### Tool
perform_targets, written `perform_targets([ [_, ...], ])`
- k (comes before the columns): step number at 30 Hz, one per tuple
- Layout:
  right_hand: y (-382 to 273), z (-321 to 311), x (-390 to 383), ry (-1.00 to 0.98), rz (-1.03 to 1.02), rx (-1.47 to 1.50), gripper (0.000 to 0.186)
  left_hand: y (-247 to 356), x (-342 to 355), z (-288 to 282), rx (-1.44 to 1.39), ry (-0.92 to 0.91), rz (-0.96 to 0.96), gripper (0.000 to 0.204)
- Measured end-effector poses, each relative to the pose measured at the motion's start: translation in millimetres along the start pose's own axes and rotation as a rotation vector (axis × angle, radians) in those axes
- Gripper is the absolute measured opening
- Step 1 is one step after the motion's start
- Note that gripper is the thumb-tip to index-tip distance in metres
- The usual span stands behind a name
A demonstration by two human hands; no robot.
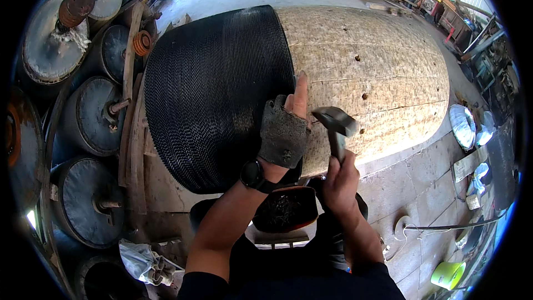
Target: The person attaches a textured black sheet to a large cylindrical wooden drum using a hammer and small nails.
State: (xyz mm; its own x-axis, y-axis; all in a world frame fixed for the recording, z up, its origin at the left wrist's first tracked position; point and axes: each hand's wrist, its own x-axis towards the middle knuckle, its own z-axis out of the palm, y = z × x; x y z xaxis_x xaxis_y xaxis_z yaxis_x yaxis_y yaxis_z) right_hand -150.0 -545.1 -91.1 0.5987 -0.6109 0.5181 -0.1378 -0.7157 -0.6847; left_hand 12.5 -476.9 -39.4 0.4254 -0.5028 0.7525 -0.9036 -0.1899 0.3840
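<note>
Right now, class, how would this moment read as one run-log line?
left hand: gloved, at edge of black covering | right hand: gripping hammer | hammer: in front of wooden drum

One wooden drum (377, 58), pierced by holes; its left end was wrapped in black ridged covering (214, 94). One gloved left hand (284, 139), index finger extended, overlay the covering's right edge. One right hand (341, 183), bare, gripped one hammer (336, 133), its head over the drum's near side. One tray (312, 205) sat below the drum's near edge. One lime-green bucket (447, 275) occupied the floor's (402, 197) near right corner.
</note>
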Motion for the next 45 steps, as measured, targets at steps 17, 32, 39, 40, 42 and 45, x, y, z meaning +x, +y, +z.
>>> perform_targets([
  [17,10.6,8.7,-11.0,0.093,-0.072,0.295,0.028,-4.6,-260.7,8.8,-0.088,-0.555,-0.027,0.019],
  [32,13.5,29.1,-4.1,-0.044,0.107,-0.015,0.025,11.6,-257.0,13.9,0.0,-0.712,0.056,0.022],
  [39,18.3,25.0,-16.5,0.228,-0.101,0.37,0.026,5.7,-261.3,13.6,0.038,-0.43,0.224,0.019],
  [40,18.2,22.9,-15.3,0.166,-0.037,0.265,0.024,1.2,-266.5,17.6,0.086,-0.407,0.236,0.016],
  [42,-1.6,25.7,-3.9,-0.101,0.208,0.026,0.019,0.6,-258.6,9.4,0.186,-0.368,0.263,0.032],
  [45,8.5,16.7,-11.9,0.018,0.146,0.208,0.026,8.6,-163.0,-31.0,-0.256,-0.501,0.015,0.026],
])
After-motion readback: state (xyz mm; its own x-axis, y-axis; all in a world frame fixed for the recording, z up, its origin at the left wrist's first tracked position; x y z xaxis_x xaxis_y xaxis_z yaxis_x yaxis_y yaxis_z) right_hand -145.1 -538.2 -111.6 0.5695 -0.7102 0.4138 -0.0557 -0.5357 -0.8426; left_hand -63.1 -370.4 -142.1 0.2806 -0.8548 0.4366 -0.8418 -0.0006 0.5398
